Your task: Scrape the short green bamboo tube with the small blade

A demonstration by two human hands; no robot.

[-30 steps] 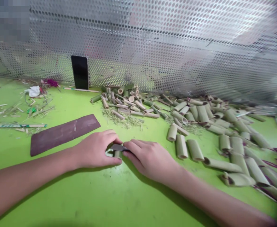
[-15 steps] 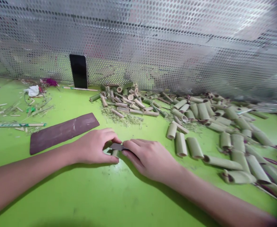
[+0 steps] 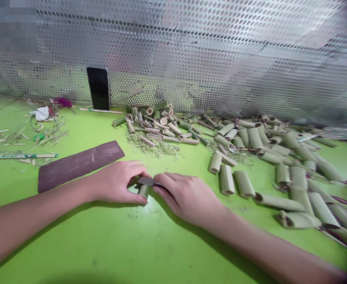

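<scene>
- At the near side of the green table (image 3: 126,244), two bare forearms come in from left and right, their hands almost meeting in the middle.
- Between them, the short bamboo piece (image 3: 144,191) sits in the left hand (image 3: 117,183), thumb at its near end and forefinger beyond; they appear clamped on it, though the far contact is hidden behind the blade.
- The right hand (image 3: 188,197) has its fingers closed tightly on the handle of a small knife (image 3: 146,181), whose blade lies across the piece's far end — touching it, by the look of things.
- Compared with a second ago, more of the piece's green side shows below the blade; it has probably been tilted or turned slightly, bringing a different part under the edge.
- Just past the left forearm lies a flat brown strip (image 3: 78,163), its position on the table unchanged.
- To the right, loose bamboo tubes (image 3: 227,180) spread out, well apart from the work.
- Farther back, a heap of small cut pieces (image 3: 167,132) rests among shavings (image 3: 158,151).
- Farthest off, a dark phone (image 3: 98,88) stands upright — before a perforated metal panel (image 3: 173,51).
</scene>
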